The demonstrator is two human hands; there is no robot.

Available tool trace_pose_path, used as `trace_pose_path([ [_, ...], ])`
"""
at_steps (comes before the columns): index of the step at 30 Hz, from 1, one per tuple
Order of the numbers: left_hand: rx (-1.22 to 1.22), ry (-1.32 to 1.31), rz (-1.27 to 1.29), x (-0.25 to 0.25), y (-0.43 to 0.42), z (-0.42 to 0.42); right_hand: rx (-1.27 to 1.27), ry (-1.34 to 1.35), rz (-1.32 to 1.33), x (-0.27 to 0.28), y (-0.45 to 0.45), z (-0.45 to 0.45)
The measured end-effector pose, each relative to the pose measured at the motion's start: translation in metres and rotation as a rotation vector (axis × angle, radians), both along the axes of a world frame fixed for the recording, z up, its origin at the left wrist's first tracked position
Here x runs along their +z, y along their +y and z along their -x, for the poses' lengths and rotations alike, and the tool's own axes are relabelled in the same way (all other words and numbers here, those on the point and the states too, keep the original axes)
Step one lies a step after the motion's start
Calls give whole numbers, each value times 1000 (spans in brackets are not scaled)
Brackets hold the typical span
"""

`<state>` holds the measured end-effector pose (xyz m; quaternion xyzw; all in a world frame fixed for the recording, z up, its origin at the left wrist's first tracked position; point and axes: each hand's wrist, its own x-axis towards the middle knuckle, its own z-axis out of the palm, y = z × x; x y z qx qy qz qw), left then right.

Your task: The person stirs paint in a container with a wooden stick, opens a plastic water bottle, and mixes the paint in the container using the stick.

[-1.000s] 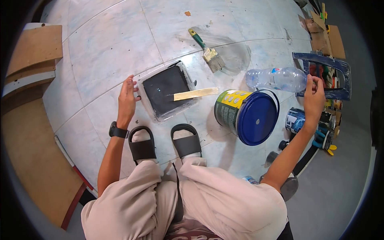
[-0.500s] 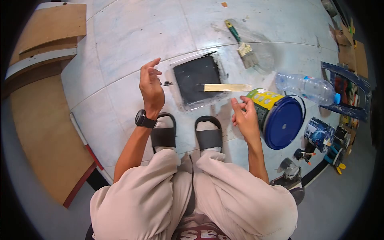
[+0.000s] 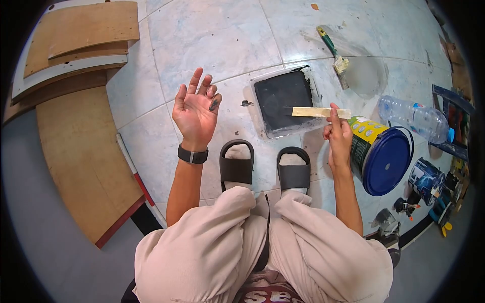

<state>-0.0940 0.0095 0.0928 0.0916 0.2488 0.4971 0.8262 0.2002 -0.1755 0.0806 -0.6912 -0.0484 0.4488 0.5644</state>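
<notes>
My left hand (image 3: 197,113) is palm up with its fingers apart, empty, with a dark smudge on one finger. To the right, my right hand (image 3: 338,134) has its fingers at the outer end of a pale flat stick (image 3: 313,112). The stick's other end lies in the black contents of a clear square tray (image 3: 269,130) on the tiled floor. Just right of my right hand, a yellow and green bucket (image 3: 365,132) with a blue lid (image 3: 388,164) lies tilted on its side.
Beyond the tray lies a paint-crusted brush (image 3: 334,54). A clear plastic bottle (image 3: 415,118) lies right of the bucket, near a blue frame (image 3: 452,96). A dark blue can (image 3: 427,181) stands at the right. Wooden boards (image 3: 81,156) are at the left.
My right hand has left the bottle and come over to the stick's end. My left hand has turned palm up beside the tray. The whole view has shifted left.
</notes>
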Motion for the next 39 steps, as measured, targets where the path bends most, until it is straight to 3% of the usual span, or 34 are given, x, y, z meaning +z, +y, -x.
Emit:
trace_pose_path([
  [3, -14, 97, -5, 1, -3, -9, -19, 64, -60, 5, 1, 0],
  [5, -52, 466, -194, 0, -3, -19, -1, 11, -71, -3, -2, -3],
  [6, -51, 464, -192, -3, -1, -21, 18, -35, -86, -4, -2, -2],
  [7, -148, 734, -299, -6, 2, -24, 20, -37, -84, -3, -3, -2],
  [8, -246, 1003, -404, -10, 5, -27, 101, -244, -94, -1, -4, -2],
  [9, -285, 1036, -432, -13, 7, -29, 183, -450, -102, 5, -2, 0],
  [10, -282, 1035, -425, -17, 8, -32, 190, -451, -99, 12, -1, 2],
  [12, -496, 1215, -557, -24, 8, -39, 361, -697, -222, 33, 3, 5],
  [18, -572, 1330, -705, -27, -13, -57, 510, -779, -302, 45, 25, 25],
  [21, -586, 1311, -730, -27, -17, -54, 636, -951, -274, 39, 17, 22],
  [25, -536, 1244, -763, -30, -18, -53, 430, -853, -202, 36, 15, 15],
  [30, -531, 1220, -768, -36, -18, -53, 548, -760, -313, 21, 17, 21],
  [32, -532, 1202, -760, -37, -17, -51, 612, -1039, -282, 25, 13, 13],
  [34, -593, 1249, -774, -35, -17, -49, 534, -1005, -208, 29, 16, 11],
  [36, -592, 1239, -749, -36, -17, -51, 382, -760, -223, 31, 25, 18],
  [39, -587, 1209, -720, -36, -20, -51, 537, -823, -284, 28, 24, 27],
])
